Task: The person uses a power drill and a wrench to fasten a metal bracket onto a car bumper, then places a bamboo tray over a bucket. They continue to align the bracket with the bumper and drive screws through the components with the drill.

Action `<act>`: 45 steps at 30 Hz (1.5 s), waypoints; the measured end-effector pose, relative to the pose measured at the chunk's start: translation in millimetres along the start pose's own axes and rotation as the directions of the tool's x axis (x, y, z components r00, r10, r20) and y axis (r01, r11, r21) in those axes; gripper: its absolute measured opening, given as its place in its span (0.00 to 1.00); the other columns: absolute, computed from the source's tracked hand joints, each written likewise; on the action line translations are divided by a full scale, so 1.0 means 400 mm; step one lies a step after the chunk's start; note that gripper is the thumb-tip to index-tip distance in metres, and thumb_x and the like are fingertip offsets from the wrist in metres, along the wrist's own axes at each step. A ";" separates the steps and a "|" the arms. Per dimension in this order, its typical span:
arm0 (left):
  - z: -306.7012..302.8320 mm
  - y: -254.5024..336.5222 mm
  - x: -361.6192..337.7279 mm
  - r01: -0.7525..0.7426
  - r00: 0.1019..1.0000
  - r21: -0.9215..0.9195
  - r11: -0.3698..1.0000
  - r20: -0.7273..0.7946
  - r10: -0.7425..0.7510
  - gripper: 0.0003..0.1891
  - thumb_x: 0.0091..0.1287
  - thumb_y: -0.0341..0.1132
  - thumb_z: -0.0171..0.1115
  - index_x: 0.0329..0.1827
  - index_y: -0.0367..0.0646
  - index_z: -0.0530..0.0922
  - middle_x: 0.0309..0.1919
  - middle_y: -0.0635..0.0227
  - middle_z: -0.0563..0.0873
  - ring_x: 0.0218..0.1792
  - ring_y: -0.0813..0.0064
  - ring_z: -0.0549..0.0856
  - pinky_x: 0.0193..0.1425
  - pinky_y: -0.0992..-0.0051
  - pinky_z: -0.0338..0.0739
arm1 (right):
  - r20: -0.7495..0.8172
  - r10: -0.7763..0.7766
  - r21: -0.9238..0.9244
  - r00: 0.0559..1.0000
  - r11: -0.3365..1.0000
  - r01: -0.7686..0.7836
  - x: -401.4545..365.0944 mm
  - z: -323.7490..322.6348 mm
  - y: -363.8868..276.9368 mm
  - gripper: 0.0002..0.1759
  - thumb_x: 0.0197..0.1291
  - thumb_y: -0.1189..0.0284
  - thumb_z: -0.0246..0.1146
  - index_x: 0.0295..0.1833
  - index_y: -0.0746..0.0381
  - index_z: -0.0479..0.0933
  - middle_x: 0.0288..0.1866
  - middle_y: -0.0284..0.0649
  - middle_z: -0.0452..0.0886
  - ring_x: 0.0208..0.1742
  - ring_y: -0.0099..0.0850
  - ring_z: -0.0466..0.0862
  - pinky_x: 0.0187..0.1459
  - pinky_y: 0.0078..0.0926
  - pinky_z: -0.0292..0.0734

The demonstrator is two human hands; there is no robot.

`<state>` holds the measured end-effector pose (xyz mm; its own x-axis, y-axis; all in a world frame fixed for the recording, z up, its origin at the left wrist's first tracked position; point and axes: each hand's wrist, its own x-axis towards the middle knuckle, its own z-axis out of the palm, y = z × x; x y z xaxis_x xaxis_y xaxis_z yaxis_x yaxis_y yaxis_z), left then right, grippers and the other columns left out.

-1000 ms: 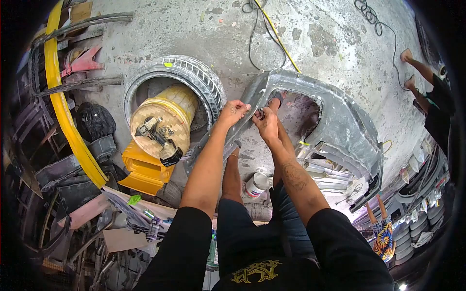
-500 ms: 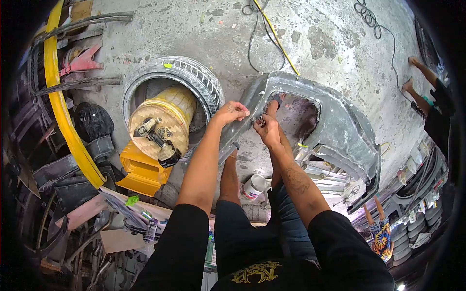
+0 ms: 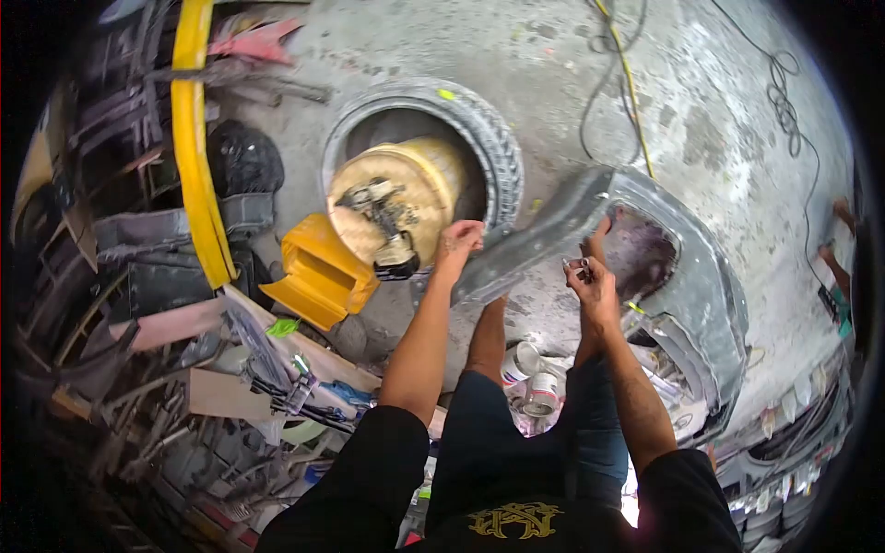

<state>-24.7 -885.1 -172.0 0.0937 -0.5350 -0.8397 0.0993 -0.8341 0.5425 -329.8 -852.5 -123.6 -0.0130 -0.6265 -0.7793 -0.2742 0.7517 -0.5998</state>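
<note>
My left hand (image 3: 461,237) hovers near the edge of the round woven board on the bucket, its fingertips pressed together; what they hold, if anything, is hidden. My right hand (image 3: 597,293) is closed around a small shiny metal piece (image 3: 575,266), over the opening of a grey car body panel (image 3: 544,241). This panel is scuffed and curved, and lies across the floor in front of my legs. On the woven board (image 3: 355,212) rests a cordless drill (image 3: 383,217) among small dark bits. The yellow bucket (image 3: 441,170) under it stands within a tyre (image 3: 502,147).
A yellow plastic container (image 3: 318,276) lies left of the bucket. Paint cans (image 3: 541,394) stand between my legs. A long yellow strip (image 3: 192,138) and piled parts fill the left side. A yellow hose (image 3: 631,92) and black cables cross the concrete floor. Another person's feet (image 3: 834,244) show at right.
The view has swung, so the scene sits further right. My left hand has moved away from the panel toward the bucket. My hands are further apart, and the metal piece shows in my right fingers.
</note>
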 end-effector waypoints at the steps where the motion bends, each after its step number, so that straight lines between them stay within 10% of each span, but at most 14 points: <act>1: -0.064 0.009 -0.007 -0.029 0.995 0.030 0.999 -0.093 0.031 0.09 0.69 0.30 0.65 0.49 0.37 0.84 0.32 0.72 0.85 0.31 0.82 0.82 0.39 0.82 0.78 | 0.011 -0.014 -0.004 1.000 1.000 0.014 0.001 0.059 -0.028 0.10 0.60 0.72 0.71 0.41 0.67 0.82 0.32 0.43 0.85 0.30 0.26 0.81 0.34 0.28 0.76; 5: -0.286 0.012 0.028 -0.191 0.943 0.192 0.963 -0.235 0.234 0.10 0.69 0.32 0.65 0.43 0.33 0.85 0.29 0.70 0.86 0.29 0.81 0.82 0.37 0.81 0.77 | 0.055 -0.399 -0.003 0.915 0.917 0.400 0.027 0.284 -0.130 0.10 0.58 0.73 0.72 0.39 0.67 0.79 0.28 0.44 0.84 0.29 0.27 0.81 0.34 0.29 0.77; 13: -0.428 0.025 0.054 -0.332 0.855 0.128 0.935 -0.378 0.355 0.14 0.69 0.33 0.66 0.51 0.33 0.81 0.34 0.65 0.87 0.32 0.75 0.85 0.41 0.73 0.80 | 0.050 -0.339 -0.054 0.939 0.938 0.342 0.123 0.688 -0.216 0.12 0.58 0.71 0.69 0.38 0.70 0.78 0.31 0.51 0.84 0.31 0.50 0.83 0.37 0.37 0.79; 16: -0.450 -0.011 0.044 -0.146 0.646 0.740 0.656 -0.431 0.630 0.27 0.58 0.34 0.75 0.58 0.36 0.73 0.46 0.56 0.83 0.41 0.62 0.85 0.48 0.66 0.80 | 0.226 -0.114 0.030 0.967 0.993 0.110 0.051 0.681 -0.177 0.15 0.60 0.67 0.70 0.40 0.70 0.81 0.27 0.49 0.83 0.28 0.38 0.83 0.35 0.35 0.78; 19: -0.461 -0.072 0.125 -0.180 0.583 0.792 0.584 -0.392 0.712 0.36 0.54 0.34 0.78 0.62 0.34 0.66 0.51 0.50 0.80 0.46 0.56 0.83 0.54 0.64 0.78 | 0.174 -0.047 -0.015 0.984 0.999 0.050 -0.056 0.577 -0.153 0.17 0.64 0.63 0.68 0.41 0.70 0.82 0.25 0.48 0.81 0.28 0.34 0.83 0.34 0.35 0.77; 21: -0.444 -0.005 0.121 -0.213 0.821 0.294 0.932 -0.464 0.334 0.42 0.50 0.37 0.81 0.63 0.33 0.62 0.54 0.45 0.77 0.53 0.51 0.80 0.61 0.61 0.74 | 0.072 -0.063 -0.073 0.995 0.995 0.068 -0.088 0.490 -0.054 0.21 0.67 0.58 0.65 0.41 0.68 0.83 0.25 0.47 0.82 0.29 0.33 0.82 0.35 0.33 0.77; 26: -0.493 -0.012 0.158 0.041 0.796 0.505 0.862 -0.538 0.277 0.41 0.51 0.38 0.80 0.61 0.33 0.63 0.59 0.42 0.76 0.57 0.47 0.80 0.64 0.60 0.73 | -0.181 -0.013 0.007 0.983 1.000 0.015 -0.104 0.193 0.033 0.22 0.71 0.56 0.61 0.50 0.67 0.84 0.31 0.40 0.84 0.32 0.30 0.81 0.39 0.30 0.77; 29: -0.533 -0.035 0.148 -0.065 0.717 0.564 0.823 -0.547 0.432 0.39 0.53 0.40 0.77 0.61 0.31 0.63 0.51 0.44 0.82 0.49 0.46 0.85 0.55 0.61 0.79 | -0.325 0.072 0.151 0.943 0.988 -0.024 -0.033 0.044 0.078 0.20 0.69 0.60 0.64 0.51 0.69 0.83 0.33 0.37 0.84 0.33 0.24 0.82 0.36 0.25 0.77; 32: -0.490 0.118 -0.001 0.128 0.746 0.476 0.870 -0.625 0.231 0.34 0.59 0.42 0.75 0.59 0.31 0.67 0.35 0.55 0.84 0.31 0.57 0.85 0.37 0.65 0.81 | -0.344 0.223 0.290 0.912 0.949 -0.123 0.053 -0.051 0.056 0.19 0.66 0.63 0.68 0.48 0.70 0.84 0.32 0.38 0.85 0.32 0.21 0.82 0.31 0.22 0.77; 35: -0.394 0.227 -0.119 -0.102 0.817 0.036 0.994 -0.567 0.104 0.25 0.66 0.43 0.71 0.55 0.35 0.72 0.22 0.67 0.77 0.17 0.72 0.76 0.21 0.73 0.72 | -0.326 0.164 0.194 0.931 0.975 -0.104 0.153 -0.098 0.063 0.18 0.63 0.64 0.70 0.47 0.70 0.84 0.30 0.39 0.85 0.32 0.20 0.83 0.28 0.22 0.76; 40: -0.118 0.365 -0.193 0.074 0.991 0.069 0.995 -0.118 -0.066 0.13 0.68 0.41 0.70 0.40 0.45 0.75 0.17 0.78 0.70 0.15 0.83 0.71 0.19 0.78 0.65 | -0.411 0.273 0.204 0.870 0.958 -0.204 0.309 -0.076 0.154 0.16 0.63 0.65 0.66 0.47 0.67 0.86 0.35 0.50 0.88 0.35 0.36 0.88 0.44 0.32 0.80; 45: 0.208 0.387 -0.041 0.297 0.887 0.276 0.914 0.275 -0.372 0.16 0.70 0.46 0.66 0.46 0.41 0.79 0.18 0.78 0.70 0.16 0.85 0.69 0.21 0.78 0.64 | -0.381 0.396 0.414 0.836 0.881 -0.228 0.343 -0.050 0.176 0.13 0.63 0.68 0.67 0.45 0.68 0.86 0.31 0.44 0.88 0.27 0.29 0.86 0.31 0.29 0.81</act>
<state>-93.4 -1016.5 -76.3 -0.2259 -0.2014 -0.9531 -0.1548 -0.9585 0.2393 -370.0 -889.5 -269.1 -0.4856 -0.3046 -0.8194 0.1599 0.8906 -0.4258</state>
